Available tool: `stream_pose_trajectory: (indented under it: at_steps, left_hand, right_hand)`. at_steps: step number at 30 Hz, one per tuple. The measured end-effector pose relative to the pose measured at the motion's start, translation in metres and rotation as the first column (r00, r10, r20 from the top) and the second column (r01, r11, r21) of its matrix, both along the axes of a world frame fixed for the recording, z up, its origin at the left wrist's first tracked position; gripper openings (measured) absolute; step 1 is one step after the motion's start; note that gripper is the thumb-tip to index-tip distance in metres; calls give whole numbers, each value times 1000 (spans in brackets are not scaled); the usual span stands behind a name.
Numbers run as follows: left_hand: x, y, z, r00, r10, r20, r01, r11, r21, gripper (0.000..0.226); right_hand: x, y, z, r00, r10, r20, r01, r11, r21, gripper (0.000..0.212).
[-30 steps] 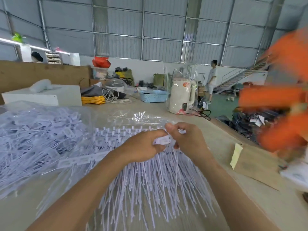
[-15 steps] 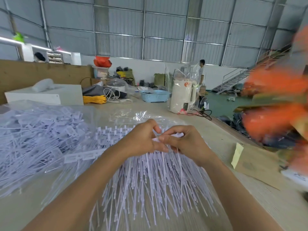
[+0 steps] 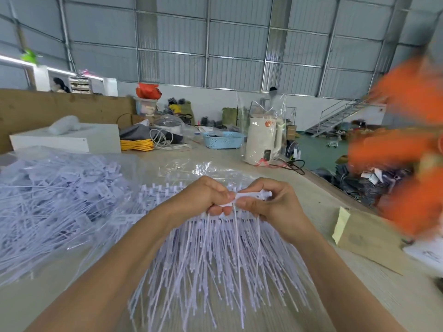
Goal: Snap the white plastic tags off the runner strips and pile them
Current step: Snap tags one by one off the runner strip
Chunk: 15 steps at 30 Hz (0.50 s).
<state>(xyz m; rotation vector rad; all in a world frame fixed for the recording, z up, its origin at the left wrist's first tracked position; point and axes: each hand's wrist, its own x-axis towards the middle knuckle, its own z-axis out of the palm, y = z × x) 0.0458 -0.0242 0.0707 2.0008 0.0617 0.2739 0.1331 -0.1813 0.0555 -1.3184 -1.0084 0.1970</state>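
Observation:
My left hand (image 3: 203, 198) and my right hand (image 3: 268, 207) meet over the table's middle, pinching a white runner strip (image 3: 251, 195) whose long thin tags hang down between them. Under the hands a fan of white tags on runner strips (image 3: 215, 264) spreads toward me. A big pile of loose white tags (image 3: 55, 195) lies on clear plastic at the left. More strips with small tabs (image 3: 158, 190) show just beyond my left hand.
A blurred orange spinning thing (image 3: 405, 168) fills the right edge. A brown envelope with a yellow note (image 3: 359, 238) lies at the right. Farther back stand a white wrapped kettle (image 3: 263, 142), a blue basket (image 3: 223, 140), a white box (image 3: 69, 140) and yellow cord (image 3: 136, 144).
My hands have drawn a strip end up between the fingertips, and it now sticks out to the right. The orange thing on the right keeps whirling; the person at the back is out of sight.

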Motion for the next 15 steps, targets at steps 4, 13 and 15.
stream_pose_trajectory:
  at_steps: [4,13,15]
  left_hand:
    - [0,-1,1,996,-91,20,93,989,-116,46]
    - [-7,10,2,993,6,119,13,987,-159,46]
    - [0,4,-3,991,15,136,-1,995,-101,48]
  right_hand:
    - [-2,0,0,998,47,33,-49,997,67,12]
    - [42,-51,22,960,-142,-241,228,896,381,13]
    - [44,-61,28,968,-85,-238,196,846,495,18]
